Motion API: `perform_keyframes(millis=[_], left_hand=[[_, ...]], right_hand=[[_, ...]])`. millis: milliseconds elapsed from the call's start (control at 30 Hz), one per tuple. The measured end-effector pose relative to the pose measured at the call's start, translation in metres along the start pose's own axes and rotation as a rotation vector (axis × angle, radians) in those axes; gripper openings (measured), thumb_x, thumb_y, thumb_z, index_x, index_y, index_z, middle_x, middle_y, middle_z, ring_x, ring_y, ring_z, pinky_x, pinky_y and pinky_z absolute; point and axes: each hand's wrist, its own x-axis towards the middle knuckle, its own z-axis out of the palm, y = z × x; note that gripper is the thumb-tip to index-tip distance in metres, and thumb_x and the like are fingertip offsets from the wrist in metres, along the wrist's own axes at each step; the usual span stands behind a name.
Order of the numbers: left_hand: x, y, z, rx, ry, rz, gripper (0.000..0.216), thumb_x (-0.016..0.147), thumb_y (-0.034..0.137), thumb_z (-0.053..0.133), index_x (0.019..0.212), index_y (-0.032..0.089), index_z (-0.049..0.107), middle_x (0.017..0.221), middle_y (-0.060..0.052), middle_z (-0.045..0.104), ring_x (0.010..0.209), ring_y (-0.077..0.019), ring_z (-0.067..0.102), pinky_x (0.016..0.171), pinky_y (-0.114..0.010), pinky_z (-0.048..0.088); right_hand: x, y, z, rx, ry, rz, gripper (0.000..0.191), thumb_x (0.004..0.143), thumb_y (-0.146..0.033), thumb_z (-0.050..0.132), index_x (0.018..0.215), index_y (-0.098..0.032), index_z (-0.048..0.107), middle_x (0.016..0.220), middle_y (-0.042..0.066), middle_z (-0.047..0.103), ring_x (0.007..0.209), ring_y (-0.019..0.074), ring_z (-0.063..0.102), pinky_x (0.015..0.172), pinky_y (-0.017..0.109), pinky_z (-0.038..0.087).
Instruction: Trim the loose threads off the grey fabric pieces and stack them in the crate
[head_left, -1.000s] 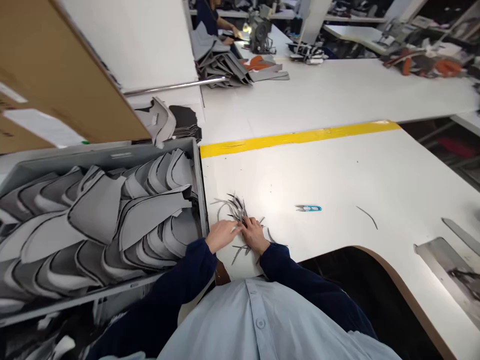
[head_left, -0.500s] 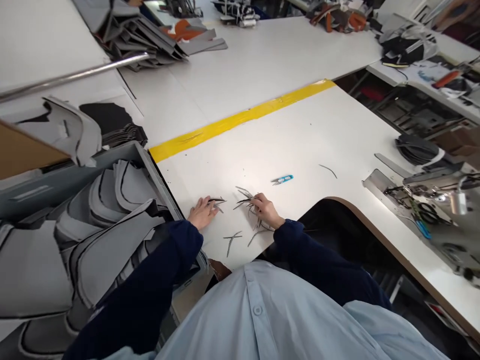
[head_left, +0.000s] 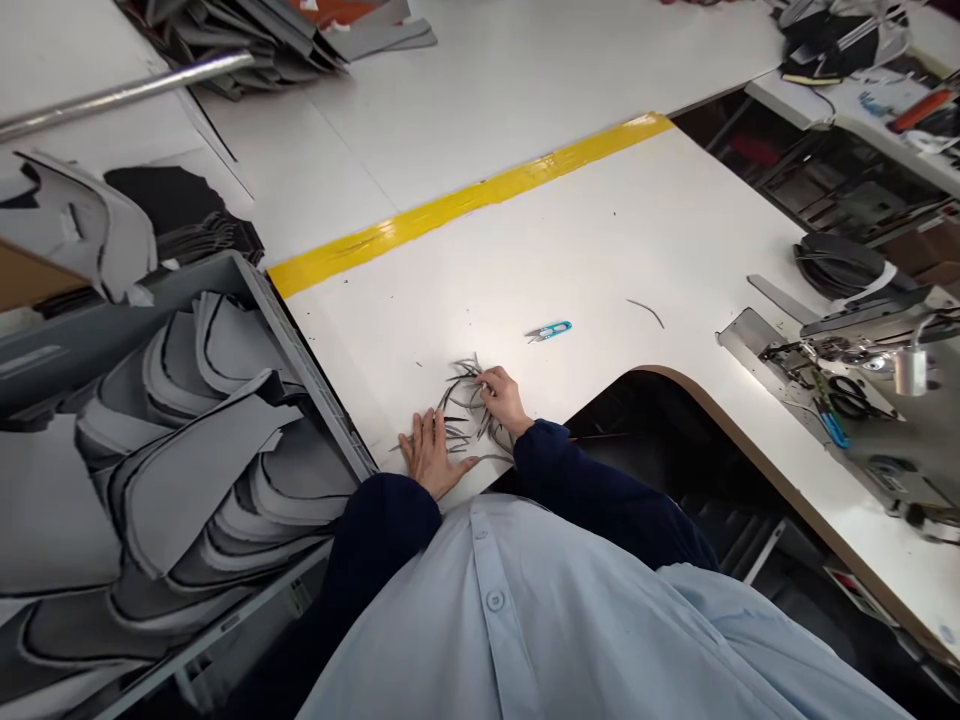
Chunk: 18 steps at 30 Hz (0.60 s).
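Thin grey trimmed strips lie in a loose pile on the white table near its front edge. My left hand rests flat with fingers spread, on or beside the near-left strips. At the right of the pile, my right hand has its fingers closed on some of the strips. Blue-handled thread snips lie beyond my right hand. A single strip lies apart, farther right.
A grey crate full of grey padded pieces stands at the left. Yellow tape crosses the table. A sewing machine with black scissors sits at the right, past the table's curved cutout.
My left hand has come down toward the table's front edge and spread flat. The near loose strips are now gathered toward the pile. My view has tilted slightly downward.
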Motion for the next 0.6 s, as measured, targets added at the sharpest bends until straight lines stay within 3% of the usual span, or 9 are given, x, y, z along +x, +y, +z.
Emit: perform_keyframes(millis=[100,200,300,433,500,600], left_hand=[[0.004,0.024,0.007,0.023,0.063,0.042,0.106,0.063,0.07,0.059,0.144,0.012,0.023,0.152,-0.019,0.008,0.136,-0.0465,-0.006,0.097,-0.073,0.001],[0.016,0.036,0.005,0.061,0.092,0.067,0.081,0.074,0.06,0.055,0.141,0.018,0.034,0.152,-0.016,0.012,0.137,-0.0446,-0.002,0.096,-0.074,-0.002],[0.029,0.027,-0.009,0.075,0.166,0.028,0.057,0.087,0.044,0.043,0.138,0.019,0.039,0.152,-0.015,0.013,0.138,-0.0398,0.002,0.098,-0.072,0.003],[0.029,0.001,-0.021,0.051,0.209,0.013,0.081,0.079,0.058,0.05,0.142,0.012,0.03,0.152,-0.02,0.008,0.137,-0.0429,0.001,0.099,-0.07,0.01],[0.023,-0.008,-0.016,0.034,0.216,-0.012,0.094,0.072,0.062,0.056,0.142,0.007,0.027,0.151,-0.024,0.01,0.137,-0.044,0.003,0.102,-0.065,0.012],[0.021,-0.012,0.001,-0.04,0.26,-0.02,0.089,0.075,0.054,0.057,0.14,0.002,0.03,0.148,-0.027,0.019,0.137,-0.0421,0.01,0.107,-0.059,0.013]], right_hand=[[0.013,-0.006,-0.012,0.062,0.062,0.045,0.031,0.073,-0.01,0.037,0.088,-0.018,0.063,0.088,0.004,0.056,0.076,0.0135,0.056,0.071,0.025,0.046],[0.015,-0.01,-0.027,0.102,0.095,0.071,0.031,0.072,-0.011,0.037,0.086,-0.019,0.063,0.085,0.002,0.056,0.074,0.0128,0.056,0.07,0.025,0.046],[0.005,-0.009,-0.046,0.121,0.108,0.084,0.03,0.072,-0.013,0.038,0.086,-0.019,0.063,0.086,0.002,0.057,0.077,0.0133,0.056,0.072,0.025,0.046],[-0.022,0.004,-0.059,0.119,0.103,0.12,0.028,0.071,-0.013,0.04,0.085,-0.02,0.064,0.085,0.003,0.056,0.077,0.0148,0.056,0.071,0.027,0.046],[-0.033,0.012,-0.055,0.107,0.105,0.152,0.028,0.071,-0.013,0.04,0.085,-0.02,0.064,0.087,0.004,0.055,0.079,0.016,0.056,0.071,0.029,0.047],[-0.038,0.02,-0.036,0.087,0.109,0.196,0.029,0.072,-0.014,0.041,0.089,-0.019,0.064,0.099,0.008,0.052,0.089,0.0199,0.055,0.077,0.034,0.048]])
